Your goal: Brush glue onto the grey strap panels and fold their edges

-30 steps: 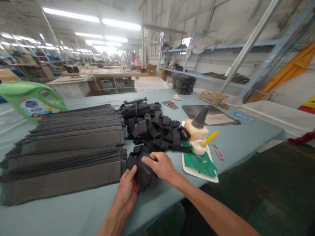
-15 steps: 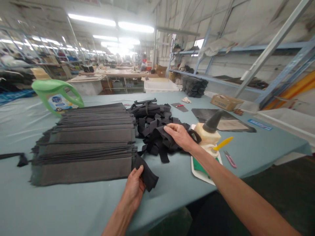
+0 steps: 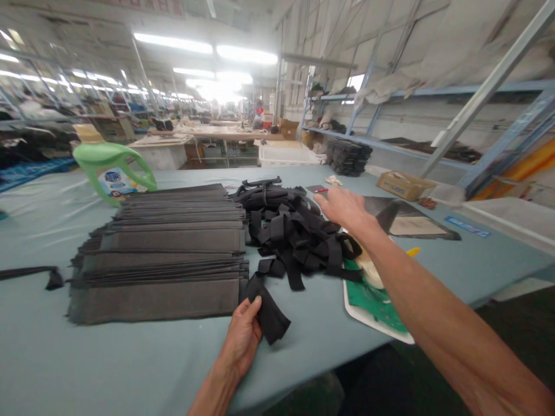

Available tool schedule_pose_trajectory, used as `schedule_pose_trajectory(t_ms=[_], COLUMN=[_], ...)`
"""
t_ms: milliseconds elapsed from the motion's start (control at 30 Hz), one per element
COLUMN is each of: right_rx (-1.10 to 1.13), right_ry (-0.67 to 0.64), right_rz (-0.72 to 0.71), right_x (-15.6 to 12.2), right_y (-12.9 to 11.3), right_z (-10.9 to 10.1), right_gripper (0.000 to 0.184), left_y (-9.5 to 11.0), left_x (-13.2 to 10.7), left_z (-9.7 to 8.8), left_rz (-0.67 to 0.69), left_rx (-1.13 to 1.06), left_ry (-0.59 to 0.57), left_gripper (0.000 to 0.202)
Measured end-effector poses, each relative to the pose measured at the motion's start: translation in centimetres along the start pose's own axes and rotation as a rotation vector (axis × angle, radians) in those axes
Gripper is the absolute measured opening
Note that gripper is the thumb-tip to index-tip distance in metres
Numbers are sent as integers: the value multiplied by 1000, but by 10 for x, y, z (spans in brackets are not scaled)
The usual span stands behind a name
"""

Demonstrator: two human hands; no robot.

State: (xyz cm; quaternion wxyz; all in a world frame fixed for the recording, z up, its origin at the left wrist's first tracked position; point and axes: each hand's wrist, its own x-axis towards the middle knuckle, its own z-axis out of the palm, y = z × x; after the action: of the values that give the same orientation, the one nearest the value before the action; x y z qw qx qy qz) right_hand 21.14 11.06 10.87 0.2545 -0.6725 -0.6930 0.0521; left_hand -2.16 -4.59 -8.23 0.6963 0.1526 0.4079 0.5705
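Observation:
My left hand [image 3: 245, 332] is closed on a folded black fabric strip [image 3: 272, 312], thumb on top, beside the front right corner of the layered dark fabric panels [image 3: 156, 297]. My right hand [image 3: 344, 207] is stretched out over the far side of the loose heap of black strips [image 3: 299, 237]. It hovers close to a red pen [image 3: 321, 190] on a small dark piece; its fingers are mostly hidden behind the hand. Under my right forearm lies a white tray [image 3: 377, 329] with a green sheet in it. The bottle with a dark cone nozzle [image 3: 387, 215] is largely covered by that arm.
A green detergent jug [image 3: 97, 164] stands at the back left. Behind the heap lies a tied bundle of strips [image 3: 269, 193]. A cardboard box [image 3: 405, 185], a stack of dark pieces [image 3: 348, 157] and a flat dark sheet [image 3: 427, 225] lie at the right back.
My right hand has left the heap of strips and moved away from me, towards the red pen. My left hand still holds its strip. The camera view has shifted slightly left.

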Motion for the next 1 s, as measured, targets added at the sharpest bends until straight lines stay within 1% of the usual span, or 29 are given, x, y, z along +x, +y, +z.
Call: schedule_pose_trajectory(t_ms=[67,167,200,267,300,367,433,533,633,767,867,933,1000], right_rx=[46,203,246,308,324,335,329,325,355,435,469,480,488], right_ry=[-138,-450,-510,-569,-569,-517,-438,-354,-307,-211,-115,-48,35], right_rz=[11,-81,-107,-140,-137,-107,-62,-18,-11,-39,-72,-97,-123], right_x=[-36,-100,-119,-150,-160,-171,-173,-171,-171,-163,-144,-121,-90], right_y=[1,-6,-11,-19,-22,-26,-26,-25,-23,-15,-8,-6,-7], right_z=[20,64,79,105,114,126,129,127,126,124,108,88,62], right_gripper=[44,48,45,34,33,34,36,40,48,51,57,59,60], left_y=[-1,-2,-3,-3,-3,-2,-1,0,-1,-2,-3,-3,-4], left_x=[1,3,4,3,3,1,0,-1,0,1,3,4,4], left_z=[-3,-5,-5,-5,-4,-4,-3,-2,-2,-1,-1,0,1], left_rz=[2,11,13,13,12,9,2,-9,-5,3,10,6,-2], left_rx=[5,14,18,28,35,46,55,62,58,41,27,26,35], left_ry=[-17,-29,-32,-34,-37,-45,-56,-60,-42,-6,25,38,49], left_gripper=[31,41,43,48,49,50,51,53,51,49,46,45,46])
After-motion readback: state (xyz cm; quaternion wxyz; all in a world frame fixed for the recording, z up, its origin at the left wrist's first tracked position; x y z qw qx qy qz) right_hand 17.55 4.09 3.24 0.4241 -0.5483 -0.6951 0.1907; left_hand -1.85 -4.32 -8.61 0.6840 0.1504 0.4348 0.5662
